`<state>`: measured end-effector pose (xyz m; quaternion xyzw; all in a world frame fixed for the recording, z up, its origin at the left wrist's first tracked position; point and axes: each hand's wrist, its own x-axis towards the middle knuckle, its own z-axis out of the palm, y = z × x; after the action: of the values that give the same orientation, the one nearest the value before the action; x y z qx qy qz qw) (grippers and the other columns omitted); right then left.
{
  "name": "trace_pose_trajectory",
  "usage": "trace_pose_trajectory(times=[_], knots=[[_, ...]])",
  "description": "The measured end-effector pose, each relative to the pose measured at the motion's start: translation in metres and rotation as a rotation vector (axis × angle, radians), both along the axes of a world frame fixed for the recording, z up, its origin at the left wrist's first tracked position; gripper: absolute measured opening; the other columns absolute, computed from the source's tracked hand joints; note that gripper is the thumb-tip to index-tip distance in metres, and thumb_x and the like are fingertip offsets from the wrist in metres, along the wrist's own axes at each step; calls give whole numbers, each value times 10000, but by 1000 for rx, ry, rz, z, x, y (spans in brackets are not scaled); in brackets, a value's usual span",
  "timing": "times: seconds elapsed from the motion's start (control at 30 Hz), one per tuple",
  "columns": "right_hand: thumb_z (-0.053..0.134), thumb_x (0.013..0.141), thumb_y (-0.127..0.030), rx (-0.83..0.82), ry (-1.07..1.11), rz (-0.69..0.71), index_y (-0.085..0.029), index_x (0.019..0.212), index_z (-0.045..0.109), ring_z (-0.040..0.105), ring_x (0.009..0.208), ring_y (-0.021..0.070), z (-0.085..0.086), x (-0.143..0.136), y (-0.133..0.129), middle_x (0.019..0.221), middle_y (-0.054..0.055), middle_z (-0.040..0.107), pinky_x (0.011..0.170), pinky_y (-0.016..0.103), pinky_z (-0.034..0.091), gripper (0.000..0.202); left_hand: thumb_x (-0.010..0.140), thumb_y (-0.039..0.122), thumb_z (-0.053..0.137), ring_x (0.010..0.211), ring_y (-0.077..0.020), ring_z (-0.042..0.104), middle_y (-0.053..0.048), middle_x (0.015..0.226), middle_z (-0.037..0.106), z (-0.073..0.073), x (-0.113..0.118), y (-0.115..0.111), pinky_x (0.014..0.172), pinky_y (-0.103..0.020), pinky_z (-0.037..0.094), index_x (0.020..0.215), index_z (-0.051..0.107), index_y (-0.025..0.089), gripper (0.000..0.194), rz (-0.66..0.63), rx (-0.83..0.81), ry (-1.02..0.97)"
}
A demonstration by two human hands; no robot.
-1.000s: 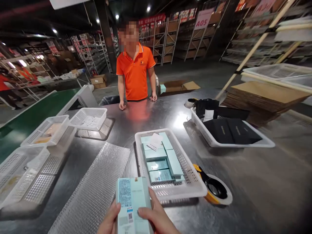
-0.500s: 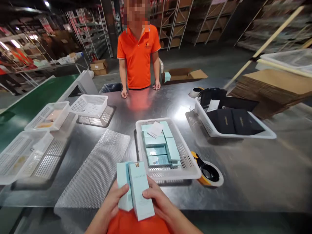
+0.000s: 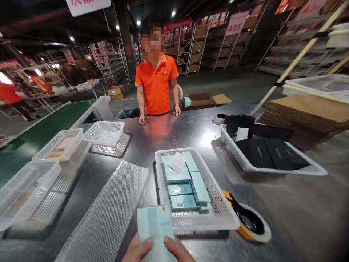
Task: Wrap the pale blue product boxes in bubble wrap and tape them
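Two pale turquoise boxes (image 3: 155, 227) stand side by side at the bottom centre, pressed together between my hands. My left hand (image 3: 137, 249) grips them from the left with its thumb on the front. On the right side my right hand (image 3: 178, 250) holds them the same way. Just beyond is a white perforated basket (image 3: 205, 223) with several turquoise boxes (image 3: 182, 201) in it and a small white card (image 3: 177, 162) on top. Bubble wrap (image 3: 109, 211) lies to the left of the hands.
A tape dispenser (image 3: 252, 222) lies right of the basket. Black pouches (image 3: 275, 153) fill a white tray (image 3: 242, 163) at the right. Smaller baskets (image 3: 105, 133) stand at the left. Across the metal table (image 3: 141, 145), a person in orange (image 3: 156, 85) rests both hands at its edge.
The view has tilted up, so the table and my hands sit lower in the picture. The two held boxes, angled apart before, are now closer together and level.
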<state>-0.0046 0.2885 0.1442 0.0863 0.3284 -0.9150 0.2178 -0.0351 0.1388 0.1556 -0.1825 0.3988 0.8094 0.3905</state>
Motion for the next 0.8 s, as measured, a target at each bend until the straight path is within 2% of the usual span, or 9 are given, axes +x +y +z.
trace_pose_trajectory(times=[0.13, 0.2, 0.27, 0.37, 0.43, 0.57, 0.67, 0.73, 0.8], knots=[[718, 645, -555, -117, -91, 58, -139, 1177, 648, 656, 1019, 343, -9, 0, -1, 982, 132, 733, 940, 494, 474, 679, 537, 445, 842, 1129, -430, 599, -194, 1154, 684, -5, 1, 4, 981, -556, 447, 1288, 556, 163, 852, 18, -30, 0], [764, 585, -519, -132, -97, 46, -114, 1130, 669, 653, 1026, 341, -13, 0, -1, 954, 131, 739, 967, 479, 455, 685, 480, 459, 870, 1131, -415, 599, -171, 1197, 666, -9, -1, 5, 975, -536, 456, 1382, 441, 219, 1026, 34, -97, 25], [752, 586, -532, -164, -128, 39, -109, 1101, 679, 652, 1027, 335, -16, -1, -1, 940, 130, 743, 978, 473, 446, 670, 440, 495, 882, 1154, -400, 583, -165, 1270, 618, -14, -4, 6, 974, -498, 464, 1444, 299, 247, 1188, 67, -220, 84], [711, 614, -562, -203, -136, 20, -108, 1130, 658, 642, 1048, 337, -17, -6, 0, 1004, 146, 729, 967, 480, 447, 689, 432, 535, 874, 1225, -388, 521, -203, 1450, 422, -22, -11, 8, 976, -442, 463, 1468, 158, 231, 1295, 119, -500, 280], [743, 599, -502, -161, -79, -43, -133, 1215, 602, 625, 1082, 327, -15, -10, 2, 1103, 144, 699, 964, 471, 446, 732, 444, 538, 867, 1261, -382, 484, -222, 1506, 312, -25, -15, 13, 959, -421, 471, 1477, 123, 227, 1311, 114, -571, 407], [844, 481, -279, 66, 54, -160, -278, 1426, 342, 621, 1069, 279, -10, -16, 10, 1259, 88, 617, 945, 436, 448, 1070, 540, 506, 843, 1229, -340, 525, -214, 1443, 416, -21, -22, 27, 975, -409, 460, 1498, 17, 231, 1294, 32, -409, 464], [850, 488, -322, 293, 128, -93, -306, 1482, 203, 619, 1019, 278, -12, -22, 23, 1251, 84, 592, 915, 453, 459, 1186, 568, 449, 851, 1188, -309, 566, -179, 1393, 499, -14, -26, 36, 1019, -415, 431, 1498, -65, 251, 1320, 0, -317, 418], [840, 490, -412, 568, 248, -41, -292, 1489, 224, 562, 1107, 317, -15, -31, 37, 1293, 104, 543, 967, 496, 417, 1180, 542, 437, 864, 1188, -305, 571, -147, 1374, 531, -14, -27, 38, 1027, -419, 429, 1502, -46, 289, 1331, 45, -255, 381], [832, 478, -464, 978, 392, 1, -278, 1478, 295, 425, 1258, 372, -17, -44, 54, 1391, 133, 439, 1059, 539, 307, 1151, 524, 448, 865, 1199, -304, 566, -139, 1377, 531, -18, -27, 35, 1019, -411, 439, 1502, 59, 299, 1276, 97, -257, 350]])
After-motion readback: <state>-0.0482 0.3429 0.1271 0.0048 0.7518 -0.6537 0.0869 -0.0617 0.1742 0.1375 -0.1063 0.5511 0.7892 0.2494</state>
